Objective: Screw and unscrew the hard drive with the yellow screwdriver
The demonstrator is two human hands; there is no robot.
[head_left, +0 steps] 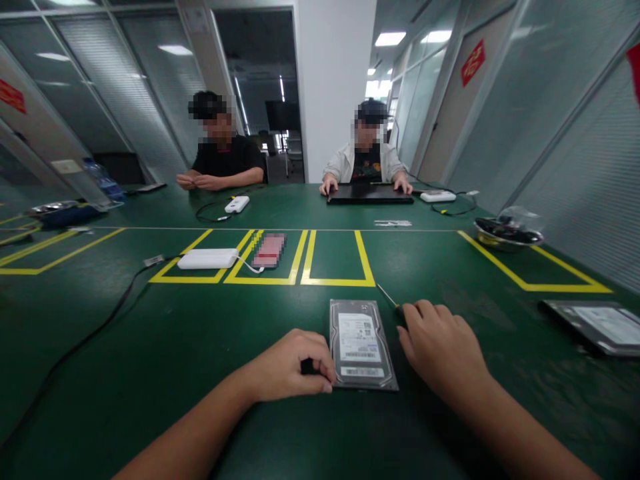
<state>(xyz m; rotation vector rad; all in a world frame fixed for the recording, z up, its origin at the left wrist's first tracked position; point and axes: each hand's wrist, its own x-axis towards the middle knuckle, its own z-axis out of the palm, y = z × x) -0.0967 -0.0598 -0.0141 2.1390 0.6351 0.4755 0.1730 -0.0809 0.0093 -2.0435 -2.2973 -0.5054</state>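
A silver hard drive (361, 343) with white labels lies flat on the green table in front of me. My left hand (300, 363) is at its lower left edge, fingers curled and thumb tip close to the index finger, touching the drive's side. Whether anything small is also between those fingertips, I cannot tell. To the right of the drive, my right hand (443, 340) rests palm down over the dark handle of a screwdriver (387, 295). The thin metal shaft points away to the upper left, and most of the handle is hidden under the fingers.
Another hard drive (600, 327) lies at right, below a metal bowl (507, 233) of dark items. Yellow tape (337, 283) marks the table beyond. A white power bank (208, 259) is cabled to a phone (269, 251). Two people sit opposite, one touching a black laptop (370, 193).
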